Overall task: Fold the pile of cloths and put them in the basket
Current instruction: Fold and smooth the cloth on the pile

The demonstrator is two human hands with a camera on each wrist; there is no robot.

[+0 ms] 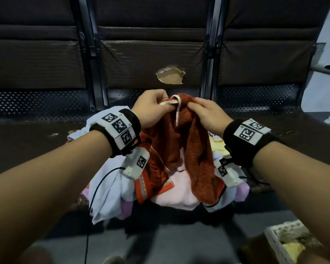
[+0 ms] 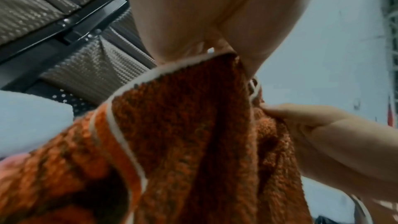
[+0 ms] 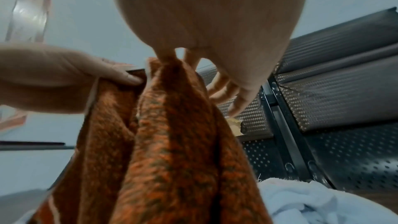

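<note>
A rust-orange terry cloth (image 1: 181, 141) with a cream hem hangs bunched over the pile of cloths (image 1: 175, 195), lifted at its top edge. My left hand (image 1: 156, 105) pinches the cream hem at the upper left. Close beside it my right hand (image 1: 202, 111) pinches the top of the cloth (image 3: 172, 125). In the left wrist view the cloth (image 2: 183, 134) drapes down from my left hand (image 2: 215, 47), with my right hand (image 2: 301, 122) at the right. The white lattice basket (image 1: 286, 242) sits at the bottom right with a yellow cloth inside.
The pile of white, pink, lilac and yellow cloths lies on a dark bench seat (image 1: 36, 145). Dark padded seat backs (image 1: 151, 54) rise behind, one with a torn hole (image 1: 171, 76). Grey floor (image 1: 160, 244) lies in front of the bench.
</note>
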